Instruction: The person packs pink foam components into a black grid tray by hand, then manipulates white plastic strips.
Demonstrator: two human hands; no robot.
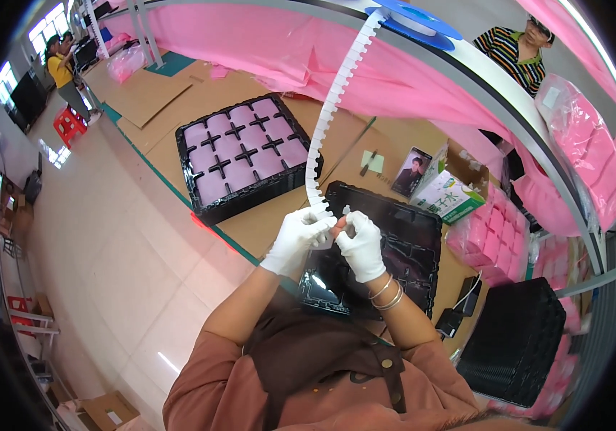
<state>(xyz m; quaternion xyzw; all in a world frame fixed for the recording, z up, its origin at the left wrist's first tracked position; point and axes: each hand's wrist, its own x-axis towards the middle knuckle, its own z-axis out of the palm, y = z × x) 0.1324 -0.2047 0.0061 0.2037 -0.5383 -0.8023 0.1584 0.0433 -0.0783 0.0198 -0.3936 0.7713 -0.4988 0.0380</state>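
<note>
A long white strip with notched edges [331,108] hangs from a blue reel [419,23] above the bench. My left hand [298,238], in a white glove, is closed on the strip's lower end. Close beside it, my right hand [362,248] pinches near the same end; its glove leaves a fingertip bare. A small pale piece [346,209] shows at its fingertips, too small to name. Beneath my hands lies a black plastic tray [412,233] with moulded compartments, partly hidden by my hands and arms. Something shiny lies in its near left part.
A black tray with pink sheets [211,188] stands farther left on the cardboard-covered bench. At right are an open carton [459,188], pink foam blocks [491,233] and stacked black trays [513,341]. A metal rail [531,126] arches overhead. Other people stand farther off.
</note>
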